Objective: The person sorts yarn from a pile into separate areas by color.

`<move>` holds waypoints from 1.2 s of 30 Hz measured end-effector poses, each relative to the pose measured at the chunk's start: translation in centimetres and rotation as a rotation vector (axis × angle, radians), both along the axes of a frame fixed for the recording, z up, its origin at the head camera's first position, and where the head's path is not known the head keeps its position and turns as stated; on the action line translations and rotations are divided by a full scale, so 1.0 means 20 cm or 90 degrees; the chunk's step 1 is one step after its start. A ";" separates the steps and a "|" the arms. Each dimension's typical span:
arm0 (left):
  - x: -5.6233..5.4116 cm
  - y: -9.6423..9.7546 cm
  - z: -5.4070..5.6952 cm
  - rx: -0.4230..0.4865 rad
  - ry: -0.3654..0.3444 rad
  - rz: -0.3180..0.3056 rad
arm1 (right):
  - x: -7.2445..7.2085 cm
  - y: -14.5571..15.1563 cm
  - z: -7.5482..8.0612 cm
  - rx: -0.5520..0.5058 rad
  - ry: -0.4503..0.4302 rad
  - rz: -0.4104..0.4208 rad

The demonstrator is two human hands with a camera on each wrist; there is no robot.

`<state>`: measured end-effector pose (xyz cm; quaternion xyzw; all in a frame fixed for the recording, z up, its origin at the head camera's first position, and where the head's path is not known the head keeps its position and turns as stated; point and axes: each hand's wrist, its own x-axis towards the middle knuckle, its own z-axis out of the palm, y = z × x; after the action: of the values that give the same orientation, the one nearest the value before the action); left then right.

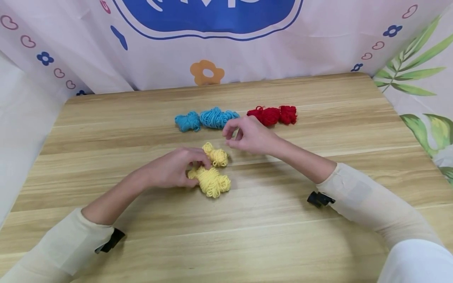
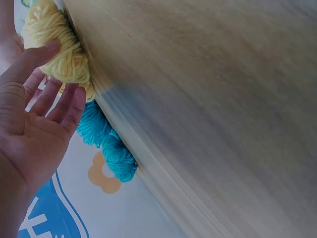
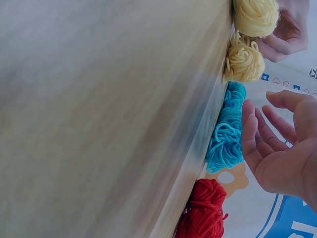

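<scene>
Two yellow yarn bundles lie one behind the other mid-table. My left hand is at the left end of the nearer, larger yellow yarn bundle, with the thumb on one side and the fingers on the other, pinching it. Just behind is the smaller yellow yarn bundle, close to the fingertips. My right hand hovers in front of the blue and red yarn, its fingers loosely bent and holding nothing. In the right wrist view, the right hand appears beside the blue yarn, palm showing.
Farther back, two blue yarn bundles lie end to end in a row with red yarn bundles to their right. The wooden table ends at a printed cloth backdrop. Black clips sit on both forearm sleeves.
</scene>
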<state>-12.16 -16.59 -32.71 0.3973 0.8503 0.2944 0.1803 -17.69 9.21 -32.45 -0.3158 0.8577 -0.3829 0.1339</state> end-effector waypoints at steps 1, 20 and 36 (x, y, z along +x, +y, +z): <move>0.00 0.00 0.00 0.000 -0.003 0.000 | 0.00 0.00 0.00 0.000 -0.001 0.000; -0.01 -0.02 0.01 0.026 -0.040 0.011 | 0.01 0.01 0.00 0.002 -0.002 0.005; -0.04 -0.07 0.02 0.144 -0.007 0.034 | 0.01 0.01 0.00 0.004 -0.004 0.007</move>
<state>-12.99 -18.02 -32.31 0.3909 0.8209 0.3950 0.1315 -17.48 9.33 -32.38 -0.3187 0.8569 -0.3802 0.1398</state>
